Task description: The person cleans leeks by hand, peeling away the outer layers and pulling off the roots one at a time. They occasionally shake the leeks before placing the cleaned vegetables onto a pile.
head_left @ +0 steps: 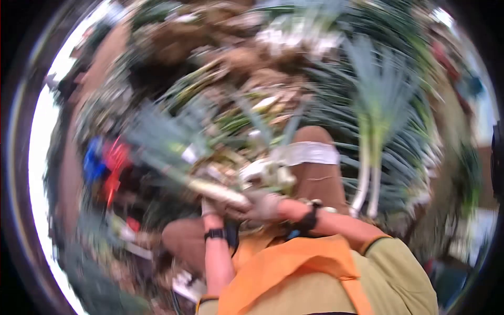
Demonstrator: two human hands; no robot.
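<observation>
We see a leek (220, 193) above the lap, its white shank clamped in the fingers of the left hand (216, 209). The right hand (265, 205) meets its root end, where (thanks to blur) we cannot tell how the fingers stand. Around us the ground is heaped with leeks and leafy scraps; two leeks (374, 131) lie atop the right-hand pile (336, 110). At left, blue (94, 160) and red items (114, 163) sit near a brown strip (94, 79).

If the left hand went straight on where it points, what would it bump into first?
Probably the leek's pale stem, which crosses just beyond the left hand; blur leaves depth and contact uncertain.
</observation>
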